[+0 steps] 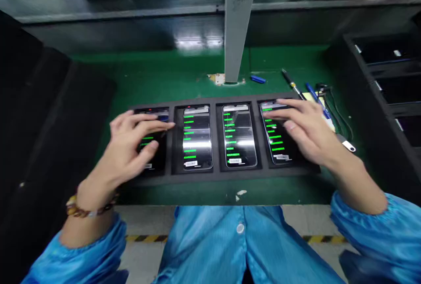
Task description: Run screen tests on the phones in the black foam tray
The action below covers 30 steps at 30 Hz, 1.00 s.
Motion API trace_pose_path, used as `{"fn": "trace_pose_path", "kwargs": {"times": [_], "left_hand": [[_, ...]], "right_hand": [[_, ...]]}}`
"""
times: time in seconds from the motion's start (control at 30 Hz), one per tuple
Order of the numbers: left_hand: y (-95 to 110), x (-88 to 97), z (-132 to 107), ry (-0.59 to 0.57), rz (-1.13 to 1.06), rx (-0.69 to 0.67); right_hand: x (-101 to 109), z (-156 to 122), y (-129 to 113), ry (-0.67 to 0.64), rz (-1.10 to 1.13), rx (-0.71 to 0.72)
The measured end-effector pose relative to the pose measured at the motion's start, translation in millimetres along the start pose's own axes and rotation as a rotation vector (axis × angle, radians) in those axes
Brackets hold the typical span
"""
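Note:
Several smartphones lie face up in a row of recesses in a black foam tray [194,180], their lit screens listing lines of green text. My left hand [130,146] is spread over the leftmost phone [151,160], covering much of it, fingers apart and holding nothing. Over the upper part of the rightmost phone [275,140] reach the fingers of my right hand [305,128], also spread and empty. Whether the fingertips touch the glass I cannot tell. Between my hands are two more phones, one left of centre [198,141] and one right of centre [239,137]; each bears a small white label near its bottom.
A grey post [238,25] rises behind the tray. Near it lies a blue pen cap [258,79]. Pens [292,83], a dark cable [340,113] and a USB stick [347,143] sit at right. Black foam trays stand stacked on the left [49,113] and right [378,100].

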<state>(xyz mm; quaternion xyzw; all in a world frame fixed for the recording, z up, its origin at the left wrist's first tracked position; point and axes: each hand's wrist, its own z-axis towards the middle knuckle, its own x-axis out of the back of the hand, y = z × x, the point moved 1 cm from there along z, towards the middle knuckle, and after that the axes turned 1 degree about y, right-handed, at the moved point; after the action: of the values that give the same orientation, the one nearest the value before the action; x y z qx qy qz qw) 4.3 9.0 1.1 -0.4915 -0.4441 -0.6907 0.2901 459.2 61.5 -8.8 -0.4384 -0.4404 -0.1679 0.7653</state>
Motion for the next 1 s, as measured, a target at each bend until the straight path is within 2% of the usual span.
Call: {"fn": "trace_pose_path", "kwargs": {"times": [0.07,0.13,0.27,0.4,0.53,0.6,0.67,0.73,0.87,1.0], "left_hand": [[13.4,-10.2,11.0,-0.089,-0.035,-0.076],[22.0,-18.1,21.5,-0.142,-0.050,-0.111],[22.6,-23.5,37.8,-0.153,-0.028,-0.063],[13.3,-13.8,29.0,-0.090,-0.028,0.006],[-5.4,1.2,-13.5,0.107,-0.004,0.179],[-16.7,2.9,-34.1,0.135,-0.005,0.234],[-26.2,-0.1,-45.4,0.112,-0.005,0.259],[-32.9,-4.9,-46.4,0.104,0.006,0.280],[-39.9,-11.8,-33.1,0.115,0.006,0.283],[-43.8,-11.9,-23.9,0.116,-0.006,0.251]], "right_hand": [[-15.4,8.3,-15.1,-0.148,0.059,0.082],[-28.3,17.2,-24.3,-0.223,0.079,0.115],[-40.6,33.8,-24.4,-0.173,0.024,0.055],[-28.5,23.6,-15.9,-0.134,0.056,0.034],[-1.4,-24.3,5.5,0.011,0.026,-0.059],[7.4,-46.8,19.9,0.043,0.010,-0.116],[9.8,-58.3,33.4,0.034,-0.009,-0.151],[7.3,-57.8,44.6,0.023,-0.039,-0.158],[1.1,-39.3,59.3,0.033,-0.096,-0.151],[1.3,-23.4,49.0,0.039,-0.123,-0.149]]}}
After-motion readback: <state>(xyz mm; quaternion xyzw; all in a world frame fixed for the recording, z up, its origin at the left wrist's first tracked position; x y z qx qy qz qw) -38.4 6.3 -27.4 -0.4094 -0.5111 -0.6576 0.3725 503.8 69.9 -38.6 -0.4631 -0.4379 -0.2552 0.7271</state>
